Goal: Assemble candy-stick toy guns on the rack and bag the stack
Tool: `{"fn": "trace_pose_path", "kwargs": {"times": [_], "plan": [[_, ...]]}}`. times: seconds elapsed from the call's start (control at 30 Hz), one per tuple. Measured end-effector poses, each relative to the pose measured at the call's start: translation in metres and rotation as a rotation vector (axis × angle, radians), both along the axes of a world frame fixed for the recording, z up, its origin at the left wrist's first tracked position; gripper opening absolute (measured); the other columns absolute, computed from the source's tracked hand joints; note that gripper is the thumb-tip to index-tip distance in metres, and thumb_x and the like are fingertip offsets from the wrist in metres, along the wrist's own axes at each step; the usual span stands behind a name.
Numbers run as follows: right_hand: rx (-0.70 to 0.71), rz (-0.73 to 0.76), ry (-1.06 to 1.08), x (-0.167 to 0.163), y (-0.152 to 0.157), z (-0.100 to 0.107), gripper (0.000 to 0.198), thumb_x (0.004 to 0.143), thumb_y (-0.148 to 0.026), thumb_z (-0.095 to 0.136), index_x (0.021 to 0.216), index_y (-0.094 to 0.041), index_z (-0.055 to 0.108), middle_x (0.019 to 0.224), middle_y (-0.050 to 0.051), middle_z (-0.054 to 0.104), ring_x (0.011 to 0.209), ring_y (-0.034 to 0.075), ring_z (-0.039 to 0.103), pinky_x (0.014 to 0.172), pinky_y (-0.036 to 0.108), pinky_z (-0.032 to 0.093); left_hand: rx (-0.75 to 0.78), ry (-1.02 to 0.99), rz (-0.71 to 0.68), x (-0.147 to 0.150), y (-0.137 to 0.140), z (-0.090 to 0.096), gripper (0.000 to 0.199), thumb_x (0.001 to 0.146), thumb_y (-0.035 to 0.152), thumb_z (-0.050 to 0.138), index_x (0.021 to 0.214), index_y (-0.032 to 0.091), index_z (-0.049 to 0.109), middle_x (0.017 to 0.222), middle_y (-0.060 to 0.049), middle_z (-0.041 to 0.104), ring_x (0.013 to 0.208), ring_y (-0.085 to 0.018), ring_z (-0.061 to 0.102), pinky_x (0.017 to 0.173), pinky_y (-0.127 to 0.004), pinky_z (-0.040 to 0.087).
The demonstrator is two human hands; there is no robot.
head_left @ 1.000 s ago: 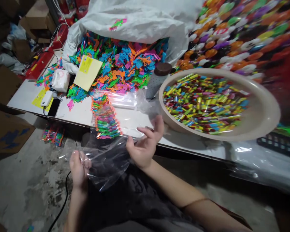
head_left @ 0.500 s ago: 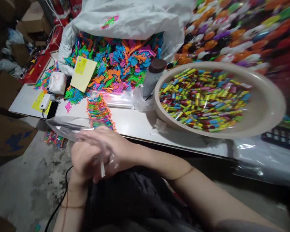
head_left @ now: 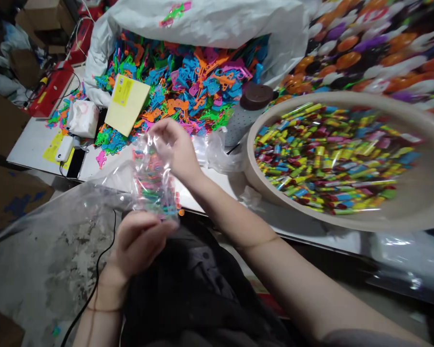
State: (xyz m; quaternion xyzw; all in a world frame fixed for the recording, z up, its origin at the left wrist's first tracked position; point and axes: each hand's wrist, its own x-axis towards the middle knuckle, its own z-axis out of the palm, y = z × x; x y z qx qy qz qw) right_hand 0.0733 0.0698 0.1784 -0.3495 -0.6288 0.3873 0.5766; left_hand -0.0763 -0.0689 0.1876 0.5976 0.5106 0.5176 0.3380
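Note:
A clear plastic bag (head_left: 97,193) stretches between my hands and trails off to the left. My right hand (head_left: 177,149) pinches its far side, with the fingers bent. On the near side, my left hand (head_left: 141,241) has its fingers closed along the bag's edge. Through the film shows a row of small colourful plastic pieces (head_left: 154,185), packed side by side at the table's front edge. Whether these pieces are inside the bag or just behind it, I cannot tell.
Loose colourful plastic pieces (head_left: 198,91) spill from a large white sack (head_left: 217,24). A yellow pad (head_left: 128,108) lies on them. A beige basin (head_left: 251,159) of wrapped small items stands right, beside a brown-lidded cup (head_left: 256,99). A black cable (head_left: 97,270) hangs at left.
My hands have moved apart, the right one up and away over the row of pieces. The bag, bunched between them before, is now spread out. The view has shifted slightly.

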Motion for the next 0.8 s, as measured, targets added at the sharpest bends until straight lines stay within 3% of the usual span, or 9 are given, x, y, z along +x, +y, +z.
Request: {"fn": "trace_pose_path", "kwargs": {"times": [0.1,0.2,0.3,0.4,0.47,0.57,0.67,0.8], "plan": [[-0.268,0.16,0.084,0.011,0.035,-0.019,0.067,0.083,-0.073,0.025,0.095,-0.015,0.055,0.065,-0.002,0.048,0.059,0.008,0.051,0.064,0.025,0.047,0.093,0.328,0.015,-0.012,0.033,0.001,0.021,0.06,0.014,0.075,0.078,0.023,0.07,0.077,-0.002,0.058,0.078,-0.017,0.054,0.079,-0.031,0.045],[-0.536,0.331,0.17,0.025,0.048,-0.025,0.072,0.078,-0.079,0.024,0.086,-0.015,0.056,0.05,-0.007,0.037,0.04,0.004,0.035,0.049,0.021,0.042,0.213,0.546,0.197,-0.034,0.075,-0.005,0.024,0.066,0.007,0.064,0.084,0.023,0.068,0.09,-0.004,0.058,0.093,-0.019,0.054,0.089,-0.036,0.04],[-0.729,0.393,0.276,0.033,0.052,-0.025,0.068,0.076,-0.08,0.03,0.077,-0.017,0.056,0.04,-0.009,0.03,0.032,0.004,0.025,0.04,0.02,0.037,0.32,0.627,0.411,-0.049,0.118,-0.02,0.022,0.07,0.005,0.058,0.085,0.021,0.063,0.099,-0.006,0.055,0.103,-0.021,0.051,0.089,-0.037,0.038],[-0.831,0.373,0.357,0.039,0.06,-0.033,0.065,0.078,-0.077,0.032,0.074,-0.018,0.056,0.035,-0.009,0.028,0.028,0.005,0.024,0.036,0.02,0.038,0.367,0.485,0.593,-0.052,0.154,-0.034,0.009,0.075,0.015,0.06,0.082,0.019,0.055,0.093,-0.005,0.052,0.09,-0.017,0.054,0.073,-0.031,0.042],[-0.868,0.344,0.406,0.043,0.067,-0.042,0.065,0.08,-0.076,0.029,0.075,-0.018,0.057,0.034,-0.009,0.03,0.027,0.005,0.025,0.036,0.021,0.04,0.355,0.289,0.645,-0.049,0.173,-0.042,0.016,0.076,0.023,0.063,0.084,0.019,0.049,0.089,-0.003,0.05,0.077,-0.012,0.054,0.059,-0.026,0.039],[-0.893,0.306,0.501,0.045,0.076,-0.053,0.068,0.084,-0.073,0.02,0.075,-0.017,0.057,0.04,-0.006,0.042,0.029,0.005,0.035,0.036,0.019,0.042,0.165,-0.003,0.545,-0.044,0.192,-0.054,0.025,0.08,0.035,0.06,0.095,0.022,0.045,0.096,-0.002,0.054,0.073,-0.008,0.055,0.049,-0.021,0.032],[-0.891,0.274,0.619,0.041,0.083,-0.061,0.073,0.086,-0.07,0.012,0.071,-0.015,0.056,0.056,0.001,0.059,0.039,0.005,0.05,0.037,0.015,0.044,-0.097,-0.166,0.366,-0.04,0.204,-0.065,0.027,0.089,0.043,0.044,0.109,0.025,0.045,0.112,-0.002,0.058,0.075,-0.007,0.056,0.047,-0.021,0.032],[-0.813,0.219,0.613,0.035,0.09,-0.068,0.059,0.088,-0.067,0.024,0.084,-0.018,0.058,0.081,0.002,0.068,0.06,0.007,0.063,0.046,0.014,0.05,-0.154,-0.264,0.264,-0.034,0.211,-0.07,0.034,0.091,0.045,0.039,0.12,0.03,0.047,0.124,0.0,0.057,0.085,-0.009,0.057,0.053,-0.022,0.04]]}}
